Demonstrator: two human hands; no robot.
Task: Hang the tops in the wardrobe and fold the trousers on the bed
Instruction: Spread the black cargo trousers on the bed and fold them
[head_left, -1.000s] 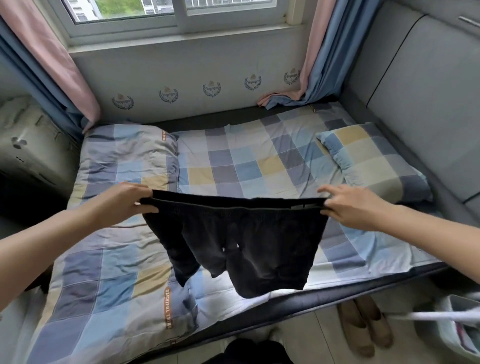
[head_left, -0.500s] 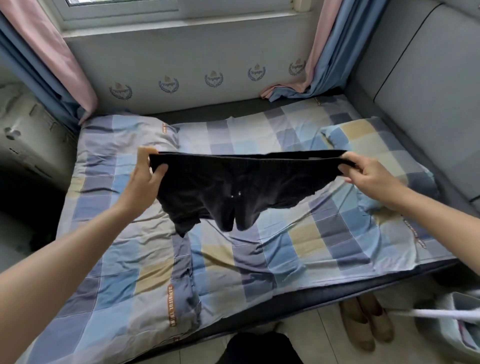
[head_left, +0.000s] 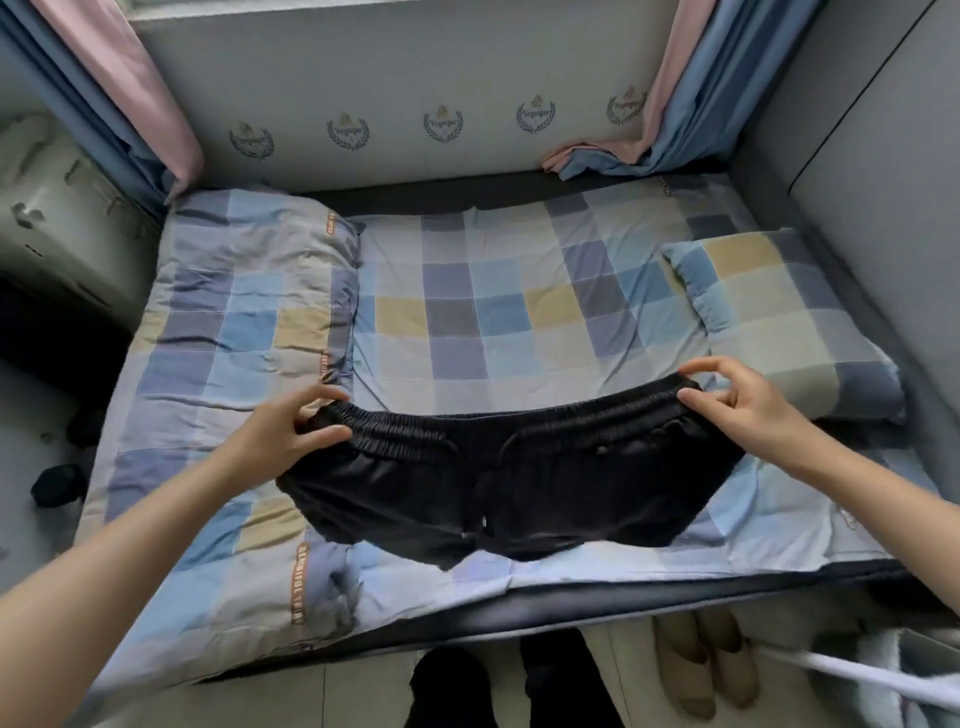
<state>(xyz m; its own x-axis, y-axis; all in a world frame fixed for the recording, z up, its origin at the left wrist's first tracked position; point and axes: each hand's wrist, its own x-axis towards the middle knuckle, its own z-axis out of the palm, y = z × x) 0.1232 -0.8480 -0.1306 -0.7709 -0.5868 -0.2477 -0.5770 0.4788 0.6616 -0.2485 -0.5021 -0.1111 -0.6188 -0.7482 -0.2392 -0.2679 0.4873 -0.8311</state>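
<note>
Black shorts (head_left: 498, 483) are shown spread on the checked bedsheet (head_left: 467, 312) near the front edge of the bed, waistband away from the viewer. The waistband's left end is pinched between thumb and fingers of the left hand (head_left: 283, 441); its right end is pinched likewise by the right hand (head_left: 743, 410), the remaining fingers loosely raised. A folded quilt (head_left: 234, 322) lies to the left, partly under the left hand, and a pillow (head_left: 779, 312) to the right, just beyond the right hand. Whether the hem overhangs the mattress edge cannot be determined. Slippers (head_left: 711, 665) are seen on the floor below.
</note>
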